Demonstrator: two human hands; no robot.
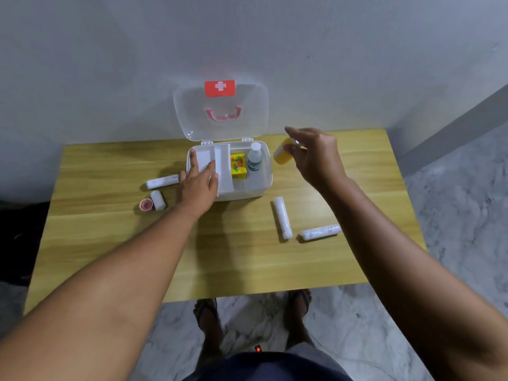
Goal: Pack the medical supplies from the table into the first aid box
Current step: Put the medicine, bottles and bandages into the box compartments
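Box (258,185) steadied by left hand (199,185); right hand (316,155) holds yellow bottle (284,155).

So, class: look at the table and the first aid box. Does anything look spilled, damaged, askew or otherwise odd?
Nothing looks spilled or broken. The first aid box stands open with its lid upright; a yellow carton and white bottle sit inside. The gauze rolls lie scattered at mixed angles, simply unpacked. The right hand holds a yellow container.

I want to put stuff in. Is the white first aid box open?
Open: the white plastic first aid box has its clear lid tipped up against the wall.
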